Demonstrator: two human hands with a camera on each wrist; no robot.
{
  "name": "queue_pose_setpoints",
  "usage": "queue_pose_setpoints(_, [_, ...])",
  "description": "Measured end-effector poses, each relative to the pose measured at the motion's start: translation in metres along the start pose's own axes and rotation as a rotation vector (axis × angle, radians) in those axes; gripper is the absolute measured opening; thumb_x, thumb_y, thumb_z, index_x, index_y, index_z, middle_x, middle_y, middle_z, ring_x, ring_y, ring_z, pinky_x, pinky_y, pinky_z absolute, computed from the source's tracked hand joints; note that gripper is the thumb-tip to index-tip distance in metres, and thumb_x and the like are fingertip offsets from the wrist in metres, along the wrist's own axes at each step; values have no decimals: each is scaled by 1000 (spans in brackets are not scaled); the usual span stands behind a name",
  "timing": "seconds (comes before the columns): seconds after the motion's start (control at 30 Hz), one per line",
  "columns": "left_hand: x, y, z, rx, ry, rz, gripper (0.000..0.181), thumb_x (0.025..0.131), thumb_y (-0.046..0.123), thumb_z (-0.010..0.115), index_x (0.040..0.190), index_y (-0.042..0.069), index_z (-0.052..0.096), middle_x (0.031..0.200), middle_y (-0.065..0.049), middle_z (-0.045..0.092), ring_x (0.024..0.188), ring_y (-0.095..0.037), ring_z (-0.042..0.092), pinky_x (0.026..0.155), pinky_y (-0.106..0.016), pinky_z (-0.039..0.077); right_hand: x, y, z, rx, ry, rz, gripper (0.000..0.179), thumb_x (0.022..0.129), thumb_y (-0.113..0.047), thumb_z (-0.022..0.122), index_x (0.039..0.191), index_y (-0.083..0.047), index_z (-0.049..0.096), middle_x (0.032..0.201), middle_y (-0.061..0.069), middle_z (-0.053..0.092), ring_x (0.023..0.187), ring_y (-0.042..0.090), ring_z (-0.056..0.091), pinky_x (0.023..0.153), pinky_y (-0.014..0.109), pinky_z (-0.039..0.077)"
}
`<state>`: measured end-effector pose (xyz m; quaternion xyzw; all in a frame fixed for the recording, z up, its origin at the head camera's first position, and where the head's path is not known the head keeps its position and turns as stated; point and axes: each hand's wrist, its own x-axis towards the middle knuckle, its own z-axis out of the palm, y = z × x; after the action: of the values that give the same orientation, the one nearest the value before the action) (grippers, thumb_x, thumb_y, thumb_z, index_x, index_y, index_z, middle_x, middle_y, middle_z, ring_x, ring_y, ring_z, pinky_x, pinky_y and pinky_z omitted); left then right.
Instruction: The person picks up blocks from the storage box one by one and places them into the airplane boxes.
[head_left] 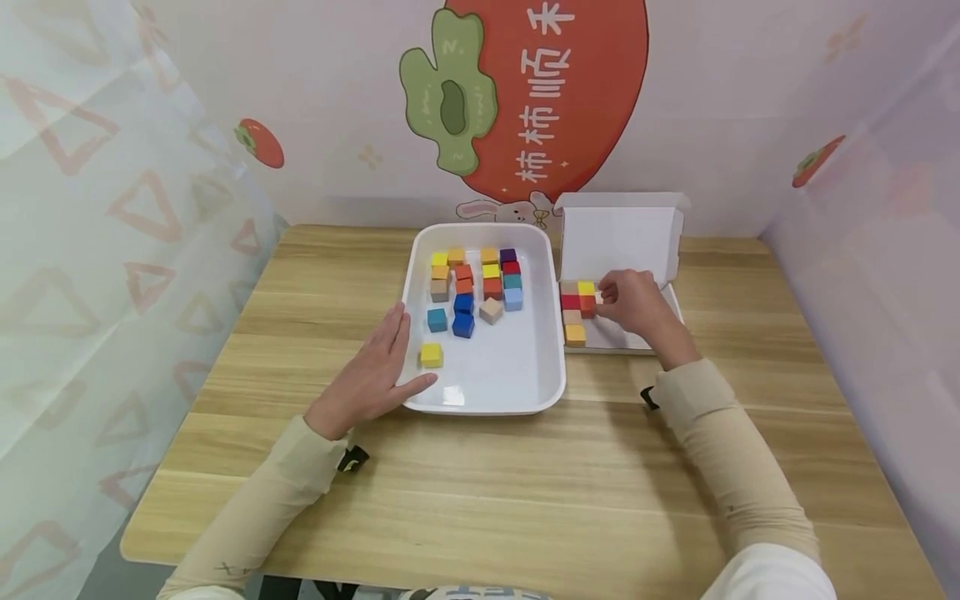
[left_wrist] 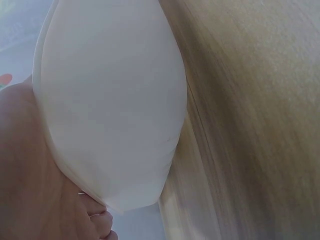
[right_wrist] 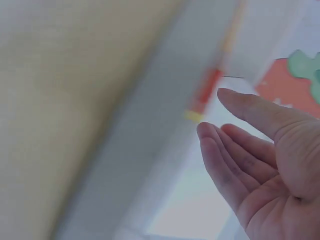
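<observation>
My left hand (head_left: pixel 367 371) rests with straight fingers along the left rim of a white tray (head_left: pixel 551 367), its thumb reaching over the near left corner. In the left wrist view, the palm lies beside the outer wall of the tray (left_wrist: pixel 115 100). My right hand (head_left: pixel 637 304) is over an open white cardboard box (head_left: pixel 618 336), fingertips beside the small cubes there. Those include a yellow cube (head_left: pixel 586 288), an orange-red cube (head_left: pixel 587 307) and an orange cube (head_left: pixel 575 335). The right wrist view shows a gap between thumb and bent fingers (right_wrist: pixel 227 165), with no cube in it.
Several coloured cubes stand in rough columns in the tray, among them a dark blue cube (head_left: pixel 463 325), a tan cube (head_left: pixel 491 311) and a lone yellow cube (head_left: pixel 431 356). The box's raised lid (head_left: pixel 618 242) leans near the back wall. Both containers stand on a wooden table (head_left: pixel 480 492).
</observation>
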<state>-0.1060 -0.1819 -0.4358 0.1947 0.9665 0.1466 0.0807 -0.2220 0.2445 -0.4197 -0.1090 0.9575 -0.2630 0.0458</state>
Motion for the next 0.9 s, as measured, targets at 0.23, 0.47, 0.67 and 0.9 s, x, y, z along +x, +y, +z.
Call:
queue_pose_setpoints(0.23, [0, 0, 0, -9, -5, -3, 109, 102, 70, 49, 167, -1, -1, 179, -14, -14, 167, -34, -1, 134, -53, 17, 3, -46, -28, 23, -41, -69, 38, 92, -7, 81, 126, 5, 70, 117, 24, 74, 106, 38, 71, 94, 53, 63])
queue_pose_setpoints(0.47, [0, 0, 0, -14, -4, -8, 110, 101, 70, 49, 168, -1, -2, 179, -14, -15, 167, -34, -1, 134, -54, 17, 21, -95, -34, -6, -66, -128, 36, 92, -11, 83, 124, 1, 73, 118, 20, 75, 106, 34, 72, 95, 48, 64])
queue_pose_setpoints(0.67, [-1, 0, 0, -18, -9, -12, 110, 101, 71, 49, 168, -1, -2, 178, -13, -15, 167, -34, -2, 134, -54, 17, 44, -125, -23, 8, -141, -93, 43, 93, -15, 82, 132, -4, 71, 125, 15, 72, 111, 28, 67, 100, 42, 62])
queue_pose_setpoints(0.9, [0, 0, -1, -18, -6, -10, 110, 101, 71, 50, 168, 0, -2, 179, -14, -13, 167, -35, -1, 134, -54, 18, 58, -144, 1, -33, -191, 37, 37, 92, -14, 83, 126, -4, 72, 114, 11, 67, 112, 26, 58, 100, 40, 61])
